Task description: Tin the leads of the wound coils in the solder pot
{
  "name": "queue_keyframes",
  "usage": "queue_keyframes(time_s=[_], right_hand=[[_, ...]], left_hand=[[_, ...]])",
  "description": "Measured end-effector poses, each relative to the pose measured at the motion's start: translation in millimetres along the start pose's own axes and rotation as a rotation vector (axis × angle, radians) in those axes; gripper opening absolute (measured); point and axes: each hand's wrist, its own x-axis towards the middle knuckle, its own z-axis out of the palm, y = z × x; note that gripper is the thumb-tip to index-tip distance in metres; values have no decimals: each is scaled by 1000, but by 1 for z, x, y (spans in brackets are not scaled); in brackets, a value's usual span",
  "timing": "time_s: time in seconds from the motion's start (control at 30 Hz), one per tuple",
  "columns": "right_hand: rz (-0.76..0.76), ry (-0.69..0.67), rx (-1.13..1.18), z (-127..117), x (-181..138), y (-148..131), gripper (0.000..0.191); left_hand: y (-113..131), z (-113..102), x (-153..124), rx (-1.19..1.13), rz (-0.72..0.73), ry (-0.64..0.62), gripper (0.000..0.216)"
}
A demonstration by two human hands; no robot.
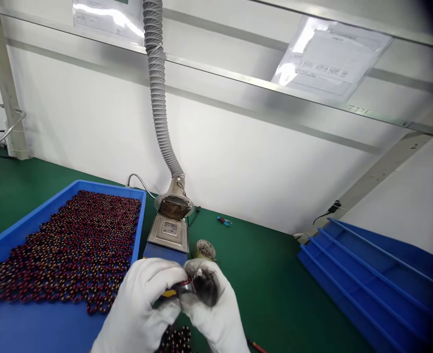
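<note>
In white gloves, both my hands meet at the bottom centre. My left hand [143, 299] is closed, thumb and fingers pinching a small dark ring-like piece [183, 286] with some red on it. My right hand [216, 304] curls around its other side, its gloved fingertips stained dark. A yellow patch shows between my left fingers; I cannot tell what it belongs to. Below my hands lies a small group of dark rings with red and tan spots [176, 339], partly hidden. Just beyond my hands stands a metal box-shaped device [168, 233] on a blue base.
A blue tray [40, 326] on the left holds rows of many similar rings. A grey flexible duct [157, 93] hangs over the device. A small round tin [204, 250], blue-handled cutters [224, 221] and stacked blue trays [367, 279] are on the green bench [275, 284].
</note>
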Motion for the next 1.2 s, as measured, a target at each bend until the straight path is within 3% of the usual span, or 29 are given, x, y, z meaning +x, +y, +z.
queue_keyframes(time_s=[0.1, 0.2, 0.43, 0.57, 0.73, 0.83, 0.93, 1.1, 1.17, 1.2], right_hand=[[-39, -170, 45, -9, 3, 3, 23], [-54, -202, 44, -11, 4, 6, 13], [199, 98, 598, 0, -4, 3, 13], [172, 92, 490, 1, -4, 11, 21], [263, 29, 397, 6, -1, 47, 33], [315, 52, 456, 8, 0, 65, 30], [382, 35, 564, 11, 2, 70, 29], [451, -85, 639, 14, -1, 52, 26], [472, -95, 669, 15, -6, 41, 27], [487, -90, 687, 16, -10, 36, 29]], left_hand=[[-2, -5, 1, -79, -17, -67, 28], [1, -11, 6, -89, 24, -111, 20], [7, -18, 10, 114, 183, -32, 16], [3, -17, 7, 147, 178, 9, 22], [-2, -15, 5, 180, 168, 60, 28], [-6, -16, 5, 75, 88, 18, 32], [-9, -15, 6, -134, -23, 35, 20], [-15, -17, 5, -691, -396, 217, 18], [-15, -21, 4, -733, -526, 255, 12], [-13, -23, 5, -675, -540, 213, 12]])
